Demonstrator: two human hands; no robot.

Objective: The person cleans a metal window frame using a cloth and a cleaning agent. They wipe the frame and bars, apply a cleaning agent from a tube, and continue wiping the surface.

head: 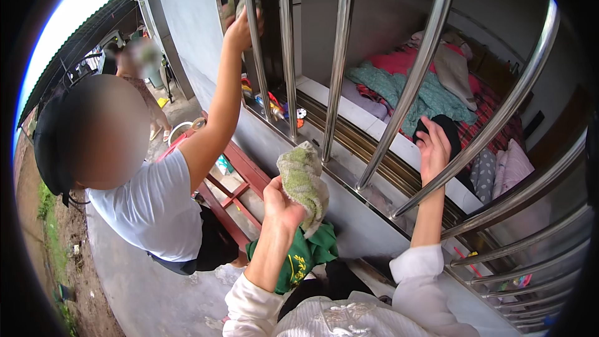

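Observation:
My left hand (282, 203) grips a damp-looking, greenish-white cloth (304, 182), which stands up from the fingers and hangs over the wrist side. It is on the outer side of a window's stainless steel bars (344, 61). My right hand (433, 150) reaches between the bars and holds nothing that I can see. Its fingers are apart and slightly curled. A black item (447, 133) shows behind it; whether they touch is unclear. Below the hands runs the window sill with its brown metal sliding track (355, 135). A green fabric item with yellow print (299, 260) is below the cloth.
At the left, a person in a white shirt (145, 220) holds a similar cloth (248, 5) up by the bars. A red wooden frame (234, 196) stands by the wall. Small toys (281, 110) lie on the sill. Inside is a bed with a teal blanket (398, 84).

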